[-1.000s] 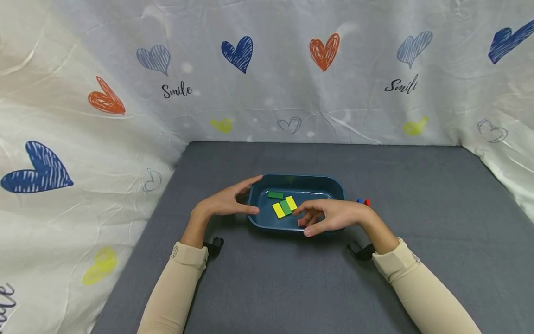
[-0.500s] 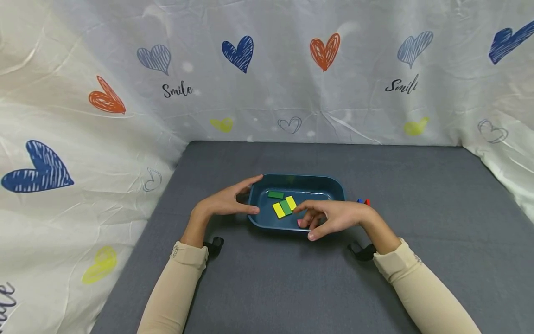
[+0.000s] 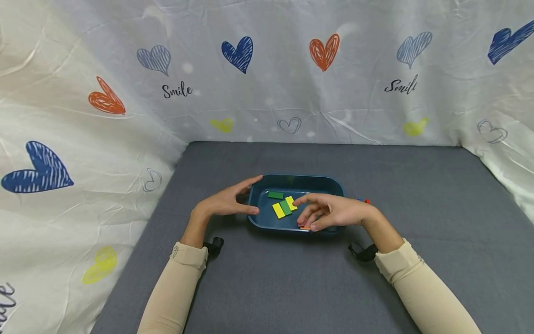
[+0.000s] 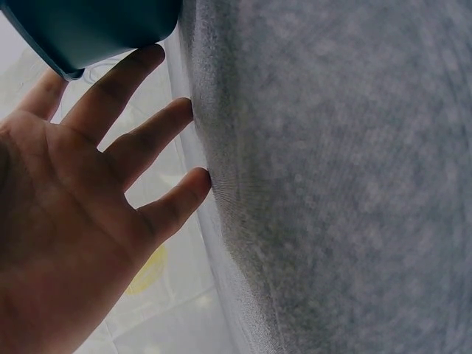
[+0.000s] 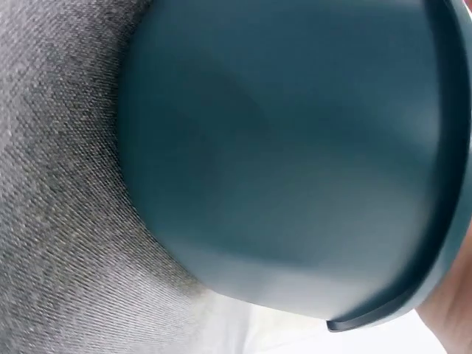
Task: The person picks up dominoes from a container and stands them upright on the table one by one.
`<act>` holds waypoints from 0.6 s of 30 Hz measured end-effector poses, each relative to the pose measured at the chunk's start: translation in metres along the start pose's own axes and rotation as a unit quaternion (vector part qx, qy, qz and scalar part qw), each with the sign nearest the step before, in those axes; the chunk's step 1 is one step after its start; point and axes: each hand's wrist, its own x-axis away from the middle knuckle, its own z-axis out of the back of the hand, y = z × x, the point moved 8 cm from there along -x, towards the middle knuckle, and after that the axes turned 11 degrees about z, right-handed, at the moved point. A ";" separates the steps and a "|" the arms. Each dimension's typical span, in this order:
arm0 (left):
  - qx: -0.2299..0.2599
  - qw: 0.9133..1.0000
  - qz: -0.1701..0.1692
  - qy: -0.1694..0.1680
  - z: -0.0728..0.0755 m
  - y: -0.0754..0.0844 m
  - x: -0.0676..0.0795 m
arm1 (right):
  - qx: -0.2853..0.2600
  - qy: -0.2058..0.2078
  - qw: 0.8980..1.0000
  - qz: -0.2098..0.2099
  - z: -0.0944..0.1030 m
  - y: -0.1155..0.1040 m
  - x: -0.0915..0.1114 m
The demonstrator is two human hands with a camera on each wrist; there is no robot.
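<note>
A dark teal rectangular tray (image 3: pixel 325 185) stands on the grey cloth, with yellow and green flat blocks inside. My left hand (image 3: pixel 225 198) spans the tray's left end, thumb by the near rim, fingers spread. Its fingertips meet the tray's outer wall in the left wrist view. Over the right part of the tray, my right hand (image 3: pixel 335 212) pinches a small orange block (image 3: pixel 305 228) near the front rim. The green block (image 3: pixel 275 195) lies apart, towards the back. Closer in, another green block (image 3: pixel 285 207) sits between two yellow blocks (image 3: pixel 278 211).
Just outside the tray's right end, partly behind my right hand, are a small red piece (image 3: pixel 367 202) and a blue one (image 3: pixel 359 200). A white curtain (image 3: pixel 267 93) printed with hearts hangs behind the grey-covered table (image 3: pixel 267 287) and along its left side.
My right hand has lifted a little and its thumb has drawn in towards the fingers. An orange block now shows at its fingertips, where a pink edge showed before. The left hand stays still.
</note>
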 end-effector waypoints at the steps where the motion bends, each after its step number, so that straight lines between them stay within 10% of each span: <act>1: 0.001 1.000 0.001 0.000 0.000 0.000 0.000 | -0.004 0.002 1.000 0.001 0.000 0.000 0.000; 18: 0.004 1.000 0.009 0.000 0.000 -0.002 -0.002 | -0.036 0.019 0.999 0.006 0.004 0.005 -0.004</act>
